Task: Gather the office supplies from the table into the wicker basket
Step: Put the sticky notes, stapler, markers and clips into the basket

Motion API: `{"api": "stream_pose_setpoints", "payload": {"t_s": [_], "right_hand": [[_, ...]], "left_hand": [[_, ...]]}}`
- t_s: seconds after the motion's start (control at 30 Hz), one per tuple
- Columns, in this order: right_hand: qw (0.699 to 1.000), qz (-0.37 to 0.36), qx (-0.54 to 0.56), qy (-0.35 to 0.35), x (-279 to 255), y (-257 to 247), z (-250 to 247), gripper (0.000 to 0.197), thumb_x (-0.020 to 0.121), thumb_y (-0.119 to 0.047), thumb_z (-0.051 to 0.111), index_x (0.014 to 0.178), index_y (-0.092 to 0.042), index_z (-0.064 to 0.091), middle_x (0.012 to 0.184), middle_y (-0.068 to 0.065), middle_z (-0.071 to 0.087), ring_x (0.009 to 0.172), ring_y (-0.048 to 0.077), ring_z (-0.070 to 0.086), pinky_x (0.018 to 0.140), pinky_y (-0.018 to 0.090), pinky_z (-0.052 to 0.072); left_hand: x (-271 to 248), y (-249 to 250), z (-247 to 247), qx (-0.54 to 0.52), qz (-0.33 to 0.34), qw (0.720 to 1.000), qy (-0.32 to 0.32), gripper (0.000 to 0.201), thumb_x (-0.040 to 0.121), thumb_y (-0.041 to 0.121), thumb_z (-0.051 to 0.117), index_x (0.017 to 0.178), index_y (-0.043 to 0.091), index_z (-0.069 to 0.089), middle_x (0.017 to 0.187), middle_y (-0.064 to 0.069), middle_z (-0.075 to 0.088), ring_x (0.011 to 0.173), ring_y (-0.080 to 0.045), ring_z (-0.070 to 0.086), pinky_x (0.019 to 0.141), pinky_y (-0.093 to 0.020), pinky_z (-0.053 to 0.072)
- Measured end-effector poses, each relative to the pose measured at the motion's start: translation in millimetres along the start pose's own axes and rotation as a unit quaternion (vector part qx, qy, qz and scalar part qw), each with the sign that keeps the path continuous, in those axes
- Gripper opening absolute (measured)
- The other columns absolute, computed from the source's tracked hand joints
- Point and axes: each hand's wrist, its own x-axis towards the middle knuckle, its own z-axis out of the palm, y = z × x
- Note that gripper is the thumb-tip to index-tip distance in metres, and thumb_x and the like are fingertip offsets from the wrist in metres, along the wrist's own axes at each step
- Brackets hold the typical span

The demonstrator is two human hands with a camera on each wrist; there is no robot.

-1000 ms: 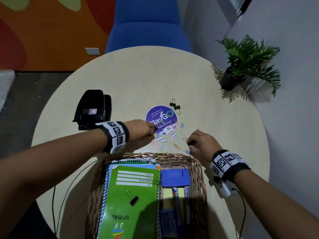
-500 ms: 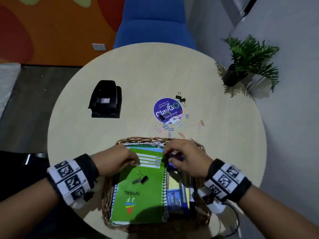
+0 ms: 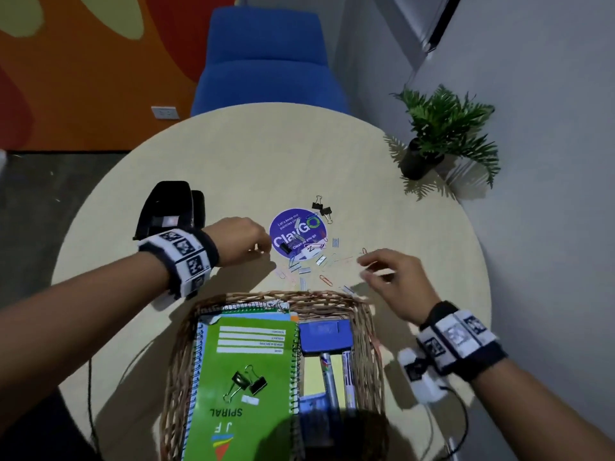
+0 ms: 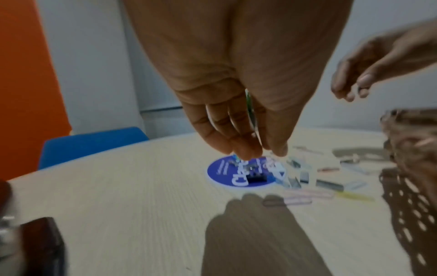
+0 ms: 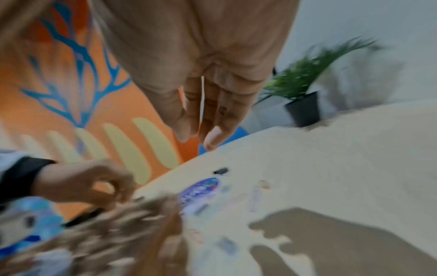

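The round table [image 3: 233,168] carries everything, and the purple round sticker [image 3: 297,232] near its middle serves as the landmark. On the near side of the sticker, at the table's near edge, sits the wicker basket [image 3: 367,324]. Inside it lies a green spiral notebook [image 3: 246,347] with two black binder clips [image 3: 248,382] resting on its cover; right of the notebook are a blue block [image 3: 326,332], a yellow pad [image 3: 314,372] and pens [image 3: 329,377]. Left of the sticker stands a black hole punch [image 3: 169,207]. Far to the sticker's right, at the table's rim, is a potted plant [image 3: 442,134], and beyond the table a blue chair [image 3: 266,58].

The left hand [image 3: 239,241] hovers just left of the sticker with fingers and thumb drawn close together pointing down; the left wrist view shows a thin pale edge between them, but what it is cannot be told. The right hand [image 3: 396,281] hangs right of the sticker — fingers loosely spread and bent, holding nothing visible.

Two more binder clips [image 3: 322,207] lie just beyond the sticker's far right edge, and one small black clip [image 3: 285,248] sits on it. Scattered paper clips [image 3: 324,279] and staple strips [image 3: 303,270] cover the table between the sticker and the basket — still outside it.
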Motion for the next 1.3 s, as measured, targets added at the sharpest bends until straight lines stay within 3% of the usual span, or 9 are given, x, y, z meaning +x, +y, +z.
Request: {"api": "stream_pose_setpoints", "payload": {"t_s": [0.13, 0.23, 0.47, 0.77, 0.87, 0.93, 1.03, 1.17, 1.3], "right_hand": [[0.984, 0.086, -0.134, -0.086, 28.5, 47.7, 4.4, 0.011, 0.078, -0.019, 0.071, 0.089, -0.021, 0.068, 0.081, -0.002, 0.07, 0.074, 0.015, 0.066, 0.079, 0.038, 0.057], [0.971, 0.093, -0.186, -0.118, 34.1, 60.1, 29.1, 0.018, 0.073, -0.03, 0.074, 0.086, -0.026, 0.062, 0.077, -0.008, 0.061, 0.072, 0.016, 0.06, 0.073, 0.034, 0.054], [0.968, 0.106, -0.209, -0.087, 33.6, 71.6, 54.9, 0.01, 0.082, -0.017, 0.067, 0.092, -0.016, 0.064, 0.095, 0.005, 0.064, 0.087, 0.026, 0.058, 0.076, 0.032, 0.045], [0.955, 0.138, -0.245, -0.088, 22.2, 61.8, 60.8, 0.014, 0.083, -0.006, 0.054, 0.081, -0.02, 0.056, 0.095, 0.006, 0.065, 0.086, 0.027, 0.06, 0.071, 0.03, 0.043], [0.955, 0.142, -0.251, -0.077, 13.6, 58.9, 63.1, 0.015, 0.084, -0.005, 0.052, 0.081, -0.02, 0.053, 0.097, 0.006, 0.065, 0.085, 0.026, 0.06, 0.072, 0.031, 0.046], [0.957, 0.14, -0.248, -0.051, 8.7, 54.4, 62.1, 0.007, 0.086, -0.01, 0.055, 0.084, -0.017, 0.057, 0.095, 0.007, 0.066, 0.083, 0.025, 0.061, 0.071, 0.031, 0.047], [0.971, 0.123, -0.202, 0.025, 2.7, 42.2, 47.9, 0.008, 0.086, -0.022, 0.062, 0.083, -0.015, 0.06, 0.083, 0.005, 0.069, 0.075, 0.024, 0.064, 0.072, 0.036, 0.055], [0.975, 0.026, -0.185, 0.117, -13.9, 2.6, 26.5, 0.007, 0.083, -0.022, 0.065, 0.083, -0.017, 0.061, 0.071, -0.001, 0.067, 0.065, 0.022, 0.062, 0.065, 0.037, 0.054], [0.985, -0.054, -0.156, 0.048, -48.7, -47.7, 53.2, 0.006, 0.081, -0.024, 0.067, 0.083, -0.022, 0.061, 0.067, -0.008, 0.064, 0.061, 0.015, 0.059, 0.06, 0.031, 0.051]], "left_hand": [[39.6, 1.3, 16.9, -0.028, 0.019, 0.998, -0.045, 0.022, 0.082, 0.022, 0.064, 0.104, 0.018, 0.068, 0.106, -0.002, 0.068, 0.095, -0.022, 0.063, 0.08, -0.03, 0.048], [49.4, -0.9, 31.6, -0.05, 0.046, 0.997, -0.041, 0.022, 0.079, 0.021, 0.068, 0.101, 0.017, 0.067, 0.104, -0.001, 0.065, 0.095, -0.021, 0.062, 0.082, -0.031, 0.049], [44.0, -3.3, 59.2, -0.077, 0.039, 0.995, -0.046, 0.015, 0.084, 0.015, 0.061, 0.096, 0.018, 0.069, 0.108, -0.001, 0.062, 0.099, -0.02, 0.06, 0.088, -0.035, 0.049], [33.0, 10.4, 73.7, 0.036, 0.039, 0.997, -0.049, 0.011, 0.093, 0.019, 0.045, 0.096, 0.018, 0.055, 0.104, -0.002, 0.056, 0.098, -0.021, 0.054, 0.074, -0.034, 0.046], [29.5, 17.9, 75.3, 0.018, 0.038, 0.997, -0.058, 0.01, 0.091, 0.018, 0.045, 0.083, 0.023, 0.044, 0.087, 0.001, 0.054, 0.081, -0.021, 0.051, 0.064, -0.031, 0.038], [27.9, 20.5, 72.2, -0.007, 0.021, 0.999, -0.042, 0.008, 0.092, 0.022, 0.044, 0.087, 0.02, 0.05, 0.088, 0.0, 0.06, 0.079, -0.023, 0.055, 0.064, -0.03, 0.038], [17.4, 14.6, 52.6, -0.073, 0.013, 0.997, 0.036, 0.013, 0.09, 0.023, 0.051, 0.093, 0.019, 0.063, 0.095, -0.001, 0.068, 0.088, -0.025, 0.063, 0.072, -0.029, 0.046], [-25.1, 8.7, 14.1, -0.126, 0.069, 0.977, 0.159, 0.009, 0.084, 0.017, 0.068, 0.091, 0.015, 0.072, 0.087, -0.003, 0.073, 0.076, -0.024, 0.067, 0.071, -0.029, 0.051], [-92.9, 20.7, 14.9, -0.165, 0.124, 0.967, 0.146, 0.02, 0.088, 0.032, 0.057, 0.09, 0.022, 0.074, 0.085, 0.006, 0.072, 0.073, -0.011, 0.066, 0.069, -0.021, 0.05]]}}
